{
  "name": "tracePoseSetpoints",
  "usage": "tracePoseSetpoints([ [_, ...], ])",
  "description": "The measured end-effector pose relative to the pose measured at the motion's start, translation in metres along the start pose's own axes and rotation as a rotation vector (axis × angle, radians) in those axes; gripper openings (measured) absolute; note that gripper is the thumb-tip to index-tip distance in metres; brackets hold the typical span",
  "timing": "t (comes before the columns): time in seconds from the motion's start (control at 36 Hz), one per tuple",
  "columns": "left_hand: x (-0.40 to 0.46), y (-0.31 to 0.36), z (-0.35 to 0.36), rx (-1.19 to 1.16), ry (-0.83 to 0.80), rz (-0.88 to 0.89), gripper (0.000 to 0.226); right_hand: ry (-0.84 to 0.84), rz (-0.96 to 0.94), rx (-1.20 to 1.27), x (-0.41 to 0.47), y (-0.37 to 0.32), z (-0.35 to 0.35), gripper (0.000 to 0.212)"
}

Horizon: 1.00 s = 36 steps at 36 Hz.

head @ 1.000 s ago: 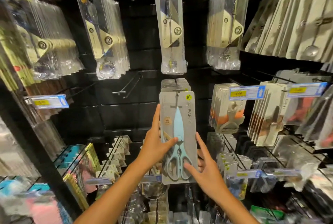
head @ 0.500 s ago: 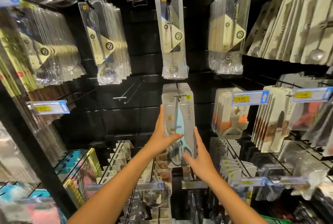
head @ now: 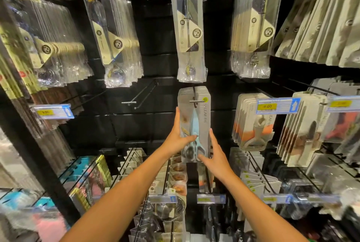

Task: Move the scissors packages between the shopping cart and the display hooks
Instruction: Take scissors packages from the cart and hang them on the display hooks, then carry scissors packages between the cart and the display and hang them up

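Both forearms reach up from the bottom of the view to the scissors package (head: 194, 125). The left hand (head: 178, 137) grips its left edge, thumb curled across the front over the light-blue scissors. The right hand (head: 215, 159) touches the lower right edge with fingers nearly straight. The package hangs on the display hook (head: 196, 101), frontmost of a stack of like packages. Just above the grip hangs a packaged spoon (head: 190, 33). To its right, a 4.00 price tag (head: 276, 106) fronts peeler packages (head: 255, 123)

black slatted wall (head: 155, 27), dim light
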<state>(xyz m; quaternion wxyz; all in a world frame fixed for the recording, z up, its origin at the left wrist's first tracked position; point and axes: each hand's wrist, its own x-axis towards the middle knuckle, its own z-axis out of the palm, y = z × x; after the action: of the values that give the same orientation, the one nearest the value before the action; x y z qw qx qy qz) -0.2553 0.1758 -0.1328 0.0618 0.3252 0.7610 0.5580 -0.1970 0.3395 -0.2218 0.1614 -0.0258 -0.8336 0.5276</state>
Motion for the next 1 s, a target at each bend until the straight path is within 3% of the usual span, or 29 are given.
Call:
tracePoseSetpoints([
  [0.14,-0.017,-0.005,0.001,0.11,0.047,0.018,0.093,0.085,0.012,-0.029,-0.014,-0.009,0.0,0.098],
  [0.22,-0.04,-0.017,-0.006,0.259,0.075,-0.04,0.094,0.124,-0.012,-0.04,-0.035,-0.009,0.006,0.082],
  [0.42,-0.11,-0.066,-0.045,0.603,0.086,-0.057,0.078,-0.114,-0.212,-0.248,-0.062,-0.012,0.039,0.058],
  [0.58,-0.209,-0.089,-0.093,0.951,0.073,0.011,0.068,-0.393,-0.389,-0.349,-0.077,-0.026,0.097,0.053],
  [0.69,-0.288,-0.096,-0.124,1.047,0.09,-0.101,0.063,-0.565,-0.51,-0.324,-0.095,-0.045,0.155,0.051],
  [0.81,-0.379,-0.112,-0.147,1.102,0.11,-0.325,0.061,-0.615,-0.707,-0.238,-0.125,-0.059,0.227,0.051],
  [1.0,-0.538,-0.117,-0.181,1.092,0.276,-0.668,0.062,-0.962,-0.746,-0.329,-0.184,-0.099,0.351,0.056],
])
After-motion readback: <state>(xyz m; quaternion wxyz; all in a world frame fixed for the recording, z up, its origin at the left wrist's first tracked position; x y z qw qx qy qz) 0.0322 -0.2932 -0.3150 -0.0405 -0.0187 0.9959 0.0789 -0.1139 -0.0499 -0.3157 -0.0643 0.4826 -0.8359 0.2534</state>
